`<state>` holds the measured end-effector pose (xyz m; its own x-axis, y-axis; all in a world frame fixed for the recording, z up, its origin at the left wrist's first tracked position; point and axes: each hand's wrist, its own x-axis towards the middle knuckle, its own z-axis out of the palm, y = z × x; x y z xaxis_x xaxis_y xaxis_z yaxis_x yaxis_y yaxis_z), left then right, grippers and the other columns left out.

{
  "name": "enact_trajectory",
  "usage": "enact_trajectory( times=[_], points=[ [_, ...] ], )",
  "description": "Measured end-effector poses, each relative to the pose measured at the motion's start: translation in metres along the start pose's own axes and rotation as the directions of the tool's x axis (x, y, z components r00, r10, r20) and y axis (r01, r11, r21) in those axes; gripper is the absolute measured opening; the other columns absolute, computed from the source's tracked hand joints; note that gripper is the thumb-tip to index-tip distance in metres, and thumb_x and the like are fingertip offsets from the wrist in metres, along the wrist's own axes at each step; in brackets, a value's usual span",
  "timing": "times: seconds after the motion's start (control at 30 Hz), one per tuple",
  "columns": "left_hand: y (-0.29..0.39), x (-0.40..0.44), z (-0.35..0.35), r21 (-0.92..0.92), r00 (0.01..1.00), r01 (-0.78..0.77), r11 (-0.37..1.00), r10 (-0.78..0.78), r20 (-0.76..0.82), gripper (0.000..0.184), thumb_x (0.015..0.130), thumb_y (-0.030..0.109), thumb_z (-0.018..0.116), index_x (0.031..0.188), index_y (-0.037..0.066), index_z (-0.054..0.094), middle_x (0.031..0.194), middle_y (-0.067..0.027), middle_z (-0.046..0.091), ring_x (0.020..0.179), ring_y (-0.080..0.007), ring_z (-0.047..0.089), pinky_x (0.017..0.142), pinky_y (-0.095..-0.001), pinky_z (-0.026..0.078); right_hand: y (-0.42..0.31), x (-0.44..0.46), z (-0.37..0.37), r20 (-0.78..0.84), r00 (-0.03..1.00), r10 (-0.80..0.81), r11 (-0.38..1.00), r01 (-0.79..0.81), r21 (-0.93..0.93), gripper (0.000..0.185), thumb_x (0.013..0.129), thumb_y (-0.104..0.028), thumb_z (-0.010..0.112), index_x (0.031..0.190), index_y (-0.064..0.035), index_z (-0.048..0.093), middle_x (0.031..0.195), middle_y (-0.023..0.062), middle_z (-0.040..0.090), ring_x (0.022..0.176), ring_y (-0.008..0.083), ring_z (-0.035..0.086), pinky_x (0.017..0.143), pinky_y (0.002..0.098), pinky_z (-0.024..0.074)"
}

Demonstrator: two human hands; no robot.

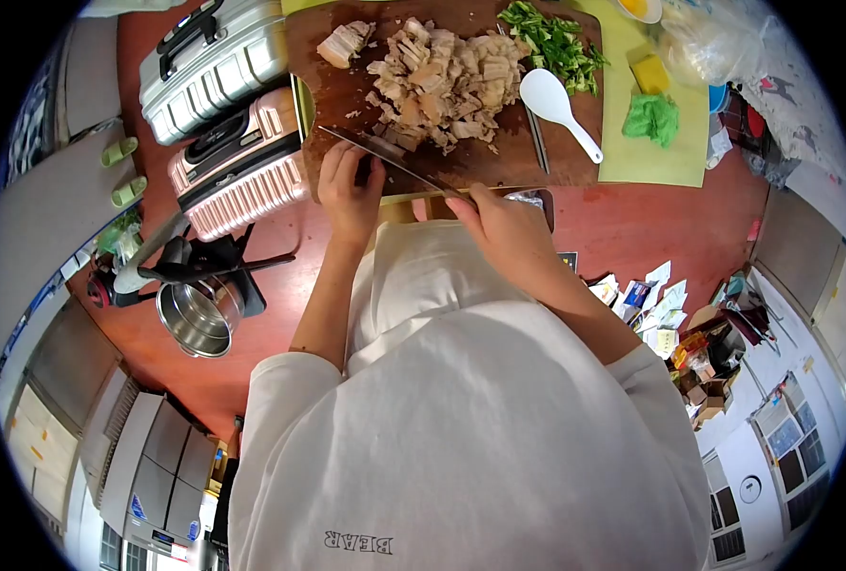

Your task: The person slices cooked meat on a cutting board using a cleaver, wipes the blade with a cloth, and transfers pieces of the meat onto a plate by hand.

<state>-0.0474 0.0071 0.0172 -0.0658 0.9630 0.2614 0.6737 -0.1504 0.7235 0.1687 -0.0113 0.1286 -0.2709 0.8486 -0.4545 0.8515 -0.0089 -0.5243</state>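
My right hand [511, 230] is closed round the handle of a kitchen knife [390, 157], whose blade points to the upper left across the near edge of a wooden cutting board [333, 100]. Right by the blade, my left hand [350, 190] has its fingers bent and drawn together; what lies under them is hidden. A small piece of meat sits just beyond the blade. Behind it is a big heap of chopped cooked meat [442, 81], with an uncut chunk of meat [344, 45] to its left. Chopped green vegetable [558, 43] lies at the board's far right.
A white rice paddle [549, 100] and chopsticks [537, 143] rest on the board's right. Beside it are a green cloth [651, 119] and a yellow sponge [649, 73]. Suitcases [242, 171] stand to the left, near a steel pot [196, 317]. Papers and boxes [699, 362] are piled at right.
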Motion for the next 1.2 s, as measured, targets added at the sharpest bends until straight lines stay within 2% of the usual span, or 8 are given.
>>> enact_trajectory(
  times=[0.17,0.4,0.47,0.7,0.77,1.1,1.17,1.2],
  points=[
    [-0.004,-0.001,0.003,-0.009,1.000,0.001,1.000,-0.001,0.004,0.024,0.073,-0.004,0.074,0.095,0.001,0.066,0.104,-0.0149,0.067,0.096,-0.0344,0.064,0.083,-0.0401,0.052,-0.001,0.002,0.007,-0.044,0.999,0.008,1.000,-0.009,-0.022,0.041,0.104,-0.039,0.050,0.095,-0.0002,0.058,0.065,0.0208,0.063,0.062,0.0430,0.064,0.056,0.0515,0.0482],
    [-0.003,-0.003,0.003,0.002,1.000,0.007,1.000,-0.007,0.010,0.024,0.074,-0.003,0.074,0.095,0.000,0.065,0.104,-0.0153,0.066,0.096,-0.0347,0.064,0.084,-0.0402,0.052,0.007,-0.017,-0.003,-0.009,0.998,0.060,0.998,-0.060,0.018,0.041,0.103,-0.040,0.051,0.090,-0.0021,0.057,0.065,0.0205,0.063,0.061,0.0430,0.063,0.055,0.0525,0.0472],
    [-0.002,-0.002,0.003,-0.005,1.000,0.010,1.000,-0.010,0.010,0.024,0.074,-0.003,0.074,0.095,0.000,0.065,0.103,-0.0153,0.066,0.096,-0.0347,0.064,0.084,-0.0402,0.052,0.003,-0.007,0.002,-0.067,0.998,-0.007,1.000,0.007,0.009,0.041,0.103,-0.040,0.052,0.087,-0.0024,0.056,0.065,0.0203,0.064,0.061,0.0428,0.064,0.055,0.0526,0.0475],
    [-0.002,0.000,0.004,-0.011,1.000,0.022,1.000,-0.022,0.005,0.023,0.074,-0.004,0.074,0.095,0.000,0.065,0.103,-0.0150,0.066,0.096,-0.0341,0.064,0.084,-0.0402,0.052,-0.001,0.008,0.008,-0.028,0.999,0.021,0.999,-0.022,-0.029,0.040,0.103,-0.039,0.052,0.089,-0.0018,0.057,0.065,0.0202,0.064,0.061,0.0425,0.064,0.054,0.0512,0.0487],
    [-0.002,-0.002,0.005,-0.014,1.000,0.026,1.000,-0.026,-0.004,0.023,0.074,-0.004,0.074,0.095,0.000,0.065,0.102,-0.0149,0.066,0.096,-0.0339,0.064,0.084,-0.0401,0.052,0.008,-0.006,0.006,-0.087,0.996,-0.026,1.000,0.026,-0.009,0.040,0.103,-0.039,0.052,0.089,-0.0016,0.057,0.066,0.0206,0.065,0.061,0.0424,0.064,0.053,0.0510,0.0488],
    [0.001,0.003,0.002,-0.035,1.000,0.018,0.999,-0.018,-0.007,0.021,0.074,-0.005,0.074,0.093,0.002,0.066,0.099,-0.0127,0.067,0.095,-0.0319,0.065,0.083,-0.0389,0.052,-0.001,0.023,0.011,0.014,1.000,0.027,0.999,-0.027,-0.022,0.040,0.104,-0.039,0.050,0.094,-0.0004,0.058,0.071,0.0228,0.066,0.067,0.0440,0.065,0.059,0.0523,0.0497],
    [0.001,0.003,0.003,-0.040,1.000,0.022,0.999,-0.022,-0.016,0.021,0.074,-0.005,0.074,0.093,0.002,0.066,0.098,-0.0124,0.067,0.095,-0.0316,0.065,0.083,-0.0389,0.052,0.007,0.010,-0.001,0.018,1.000,0.011,0.993,-0.013,0.114,0.042,0.104,-0.040,0.050,0.099,0.0003,0.059,0.074,0.0230,0.067,0.069,0.0438,0.066,0.060,0.0527,0.0499],
    [-0.001,0.002,0.003,-0.048,1.000,0.016,0.999,-0.017,-0.013,0.021,0.074,-0.005,0.074,0.093,0.002,0.066,0.098,-0.0123,0.067,0.094,-0.0313,0.065,0.083,-0.0388,0.052,0.014,0.005,0.000,0.023,1.000,0.009,0.994,-0.012,0.112,0.042,0.104,-0.040,0.050,0.099,0.0003,0.059,0.074,0.0230,0.067,0.069,0.0438,0.066,0.060,0.0527,0.0499]
  ],
)
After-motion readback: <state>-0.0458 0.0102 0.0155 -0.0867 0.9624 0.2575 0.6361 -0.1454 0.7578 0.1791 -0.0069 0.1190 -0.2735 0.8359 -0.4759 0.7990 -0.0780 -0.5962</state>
